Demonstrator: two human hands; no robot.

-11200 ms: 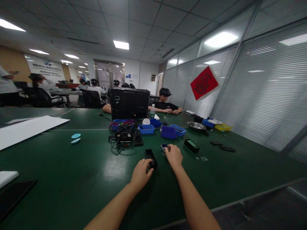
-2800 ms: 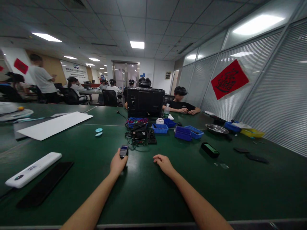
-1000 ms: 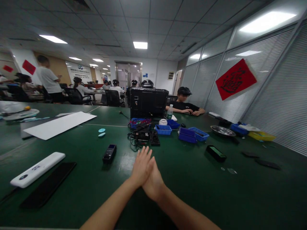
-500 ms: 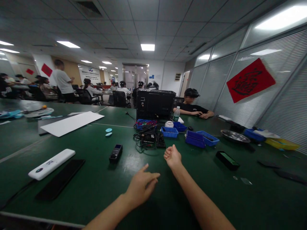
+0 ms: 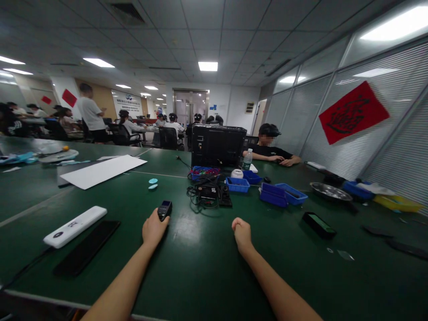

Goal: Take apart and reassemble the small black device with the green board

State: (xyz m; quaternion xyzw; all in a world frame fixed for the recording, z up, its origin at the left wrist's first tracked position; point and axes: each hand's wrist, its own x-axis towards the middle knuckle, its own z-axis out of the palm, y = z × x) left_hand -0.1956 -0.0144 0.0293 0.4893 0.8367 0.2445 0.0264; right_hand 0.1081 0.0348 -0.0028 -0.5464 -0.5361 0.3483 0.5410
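My left hand [image 5: 154,229] is wrapped around the lower part of a small black handheld device with a screen [image 5: 165,209], at the table's left middle. The device's screen end sticks out past my fingers, and its lower end is hidden by the hand. My right hand [image 5: 242,234] is curled into a fist over the green table, with no object showing in it. Left of my left hand lie a long white device with a cable [image 5: 76,226] and a flat black slab [image 5: 87,247]. Two small light-blue round pieces [image 5: 153,183] lie beyond the device.
A tangle of black cables and an adapter [image 5: 207,192] lies ahead, before a black computer case [image 5: 218,146]. Blue trays [image 5: 238,184], a baseball [image 5: 237,174], a bottle [image 5: 248,159], a metal bowl [image 5: 330,192] and a black box [image 5: 318,224] stand rightward. Another person [image 5: 267,149] sits across.
My left hand has moved left and forward from the table's middle and closed around the black device. My right hand has drawn slightly nearer to me, still curled.
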